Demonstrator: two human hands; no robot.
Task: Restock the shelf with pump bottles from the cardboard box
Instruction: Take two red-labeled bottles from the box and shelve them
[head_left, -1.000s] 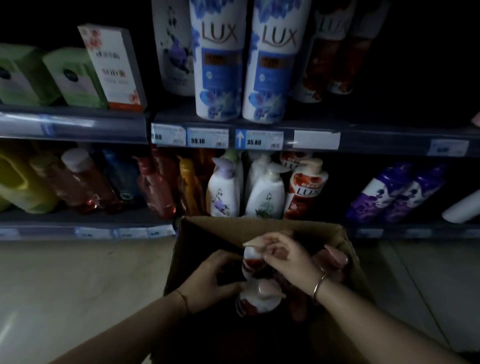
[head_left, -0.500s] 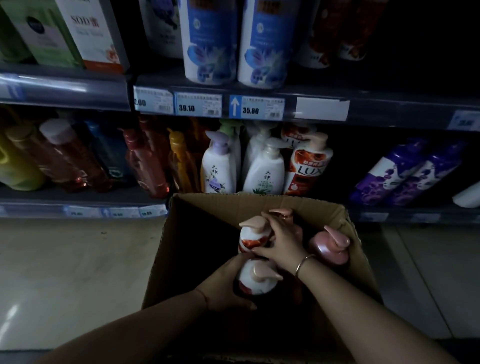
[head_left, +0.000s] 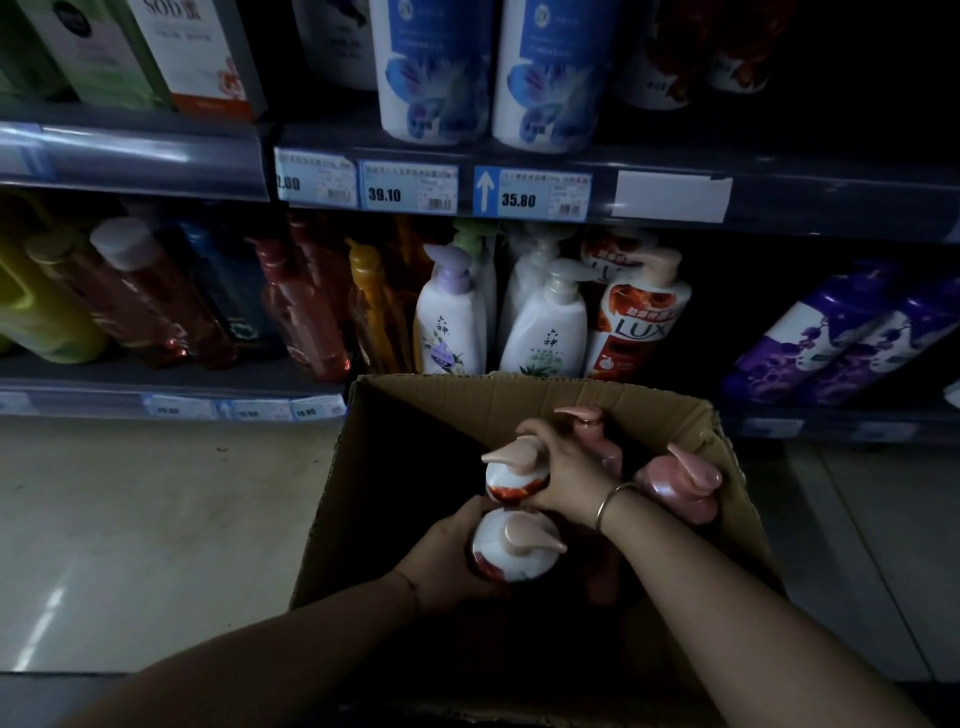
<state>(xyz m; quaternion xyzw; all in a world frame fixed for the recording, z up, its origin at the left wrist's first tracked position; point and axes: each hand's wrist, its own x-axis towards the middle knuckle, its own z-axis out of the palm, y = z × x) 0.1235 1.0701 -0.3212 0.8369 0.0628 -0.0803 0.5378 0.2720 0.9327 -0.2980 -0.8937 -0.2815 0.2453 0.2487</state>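
Dim store aisle. A pale tiled floor (head_left: 156, 519) reflects light streaks, lying below the lower rack (head_left: 156, 384). Above that rack, a second rack (head_left: 519, 156) carries price tags (head_left: 410, 188) and a blank white label (head_left: 670, 196) right of them.

Shelf tags (head_left: 410, 188) read 39.10, 35.80; red bottle (head_left: 640, 325) LUX.

Brown cardboard box (head_left: 524, 397) holds white-and-red pump bottles (head_left: 511, 551) with pale pink pumps, while the shelf (head_left: 675, 228) shows blue-flowered white bottles (head_left: 434, 67), purple-flowered bottles (head_left: 810, 338) and an orange bottle (head_left: 371, 306).
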